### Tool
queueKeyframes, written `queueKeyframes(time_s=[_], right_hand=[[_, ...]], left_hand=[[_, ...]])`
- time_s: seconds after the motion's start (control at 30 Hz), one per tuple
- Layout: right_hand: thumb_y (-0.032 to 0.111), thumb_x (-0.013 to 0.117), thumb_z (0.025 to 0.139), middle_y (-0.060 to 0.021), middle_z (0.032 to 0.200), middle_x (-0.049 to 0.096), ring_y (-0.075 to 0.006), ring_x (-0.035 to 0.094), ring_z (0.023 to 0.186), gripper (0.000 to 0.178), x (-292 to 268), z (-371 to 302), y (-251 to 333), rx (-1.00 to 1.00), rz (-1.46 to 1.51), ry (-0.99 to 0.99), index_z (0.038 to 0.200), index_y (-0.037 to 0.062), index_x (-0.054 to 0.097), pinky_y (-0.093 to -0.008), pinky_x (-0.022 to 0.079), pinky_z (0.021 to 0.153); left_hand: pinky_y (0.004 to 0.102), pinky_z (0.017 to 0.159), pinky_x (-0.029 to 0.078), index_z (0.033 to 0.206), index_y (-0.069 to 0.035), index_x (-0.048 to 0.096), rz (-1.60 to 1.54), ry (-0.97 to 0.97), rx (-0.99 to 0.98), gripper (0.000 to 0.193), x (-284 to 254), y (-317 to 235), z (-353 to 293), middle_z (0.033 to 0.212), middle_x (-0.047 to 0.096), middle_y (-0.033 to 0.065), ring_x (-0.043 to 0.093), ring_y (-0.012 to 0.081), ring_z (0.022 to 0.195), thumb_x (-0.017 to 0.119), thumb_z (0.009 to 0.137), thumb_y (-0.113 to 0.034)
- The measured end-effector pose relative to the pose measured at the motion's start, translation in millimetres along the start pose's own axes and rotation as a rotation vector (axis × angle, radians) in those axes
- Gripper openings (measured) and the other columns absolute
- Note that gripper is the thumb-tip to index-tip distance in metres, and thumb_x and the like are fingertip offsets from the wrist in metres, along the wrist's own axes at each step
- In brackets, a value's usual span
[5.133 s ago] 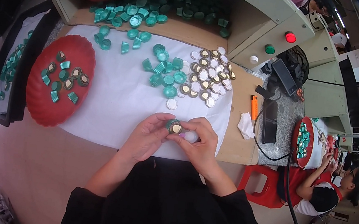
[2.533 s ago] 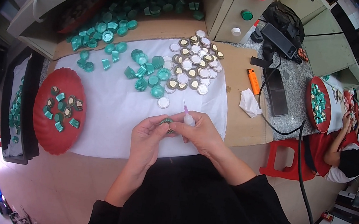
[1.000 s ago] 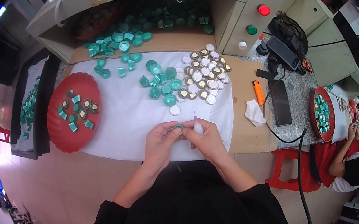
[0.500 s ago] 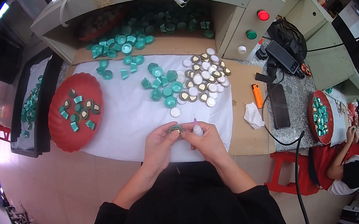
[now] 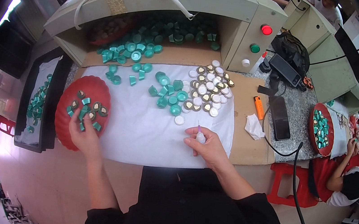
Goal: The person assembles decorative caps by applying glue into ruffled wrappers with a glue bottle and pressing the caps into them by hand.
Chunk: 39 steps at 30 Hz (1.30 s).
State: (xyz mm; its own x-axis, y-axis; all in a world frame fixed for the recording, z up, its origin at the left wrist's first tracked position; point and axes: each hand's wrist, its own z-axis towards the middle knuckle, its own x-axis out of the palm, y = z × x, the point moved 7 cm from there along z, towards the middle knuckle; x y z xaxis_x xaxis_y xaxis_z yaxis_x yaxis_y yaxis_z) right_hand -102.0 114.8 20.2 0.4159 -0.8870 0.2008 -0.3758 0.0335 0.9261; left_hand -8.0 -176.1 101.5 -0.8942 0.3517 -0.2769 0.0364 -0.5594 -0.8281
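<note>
My left hand (image 5: 86,138) is over the red scalloped dish (image 5: 65,119) on the left, fingers stretched and apart among the caps in it. The dish holds green fluted caps, several with gold-coloured faces (image 5: 92,115). My right hand (image 5: 211,149) is closed around a small white squeeze bottle (image 5: 200,137) with a purple collar and a thin needle tip pointing away from me. It is above the white cloth (image 5: 141,129). Beyond it lie loose green caps (image 5: 172,100) and a cluster of round white and gold-faced discs (image 5: 209,89). One white disc (image 5: 179,120) lies apart.
A pale machine housing (image 5: 230,3) spans the back, more green caps beneath it. At left stands a black tray (image 5: 46,140) of caps. An orange lighter (image 5: 259,109), crumpled tissue (image 5: 254,127), phone (image 5: 280,118) and black cable (image 5: 295,172) lie right. A co-worker (image 5: 352,180) sits far right.
My left hand has left the middle and moved to the red dish; the green cap it held there is gone from between my hands. My right hand still holds the bottle, slightly farther right.
</note>
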Motion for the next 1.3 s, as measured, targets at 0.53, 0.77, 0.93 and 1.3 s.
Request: queueKeyframes(time_s=[0.53, 0.77, 0.93, 1.3], right_hand=[[0.019, 0.056, 0.08, -0.0016, 0.069, 0.05, -0.0087, 0.049, 0.057, 0.02, -3.9, 1.5, -10.8, 0.026, 0.256, 0.052, 0.089, 0.0027, 0.05, -0.0224, 0.042, 0.049], [0.014, 0.052, 0.082, -0.0037, 0.073, 0.052, -0.012, 0.051, 0.06, 0.017, 10.6, -1.8, 5.9, 0.011, 0.355, 0.119, 0.094, 0.003, 0.048, -0.0252, 0.043, 0.051], [0.011, 0.05, 0.082, -0.0062, 0.077, 0.054, -0.0138, 0.053, 0.06, 0.02, 6.6, -4.5, -0.2, 0.064, 0.468, 0.101, 0.1, 0.0032, 0.046, -0.0258, 0.043, 0.052], [0.016, 0.051, 0.084, -0.0071, 0.083, 0.056, -0.0122, 0.053, 0.067, 0.027, -6.4, -6.5, 17.8, -0.063, 0.411, 0.087, 0.106, 0.0019, 0.05, -0.0229, 0.041, 0.055]], left_hand=[[0.0332, 0.073, 0.043, 0.077, 0.0, 0.058, 0.062, 0.476, 0.523, 0.015, 117.6, -60.0, -77.1, 0.106, 0.049, 0.0156, 0.049, 0.0285, 0.094, 0.065, 0.064, -0.001], [0.0289, 0.073, 0.045, 0.096, -0.003, 0.048, -0.203, 0.73, 0.335, 0.036, 103.1, -55.1, -125.0, 0.1, 0.054, 0.0131, 0.055, 0.0223, 0.089, 0.063, 0.065, 0.005], [0.0292, 0.075, 0.044, 0.099, 0.0, 0.047, -0.403, 0.831, 0.0, 0.037, 115.8, -32.2, -133.2, 0.099, 0.051, 0.0102, 0.051, 0.0181, 0.094, 0.063, 0.065, 0.008], [0.0291, 0.075, 0.042, 0.118, 0.001, 0.039, -1.086, 0.918, -0.697, 0.049, 124.3, -17.4, -144.6, 0.106, 0.05, 0.0115, 0.052, 0.0196, 0.092, 0.06, 0.074, -0.003]])
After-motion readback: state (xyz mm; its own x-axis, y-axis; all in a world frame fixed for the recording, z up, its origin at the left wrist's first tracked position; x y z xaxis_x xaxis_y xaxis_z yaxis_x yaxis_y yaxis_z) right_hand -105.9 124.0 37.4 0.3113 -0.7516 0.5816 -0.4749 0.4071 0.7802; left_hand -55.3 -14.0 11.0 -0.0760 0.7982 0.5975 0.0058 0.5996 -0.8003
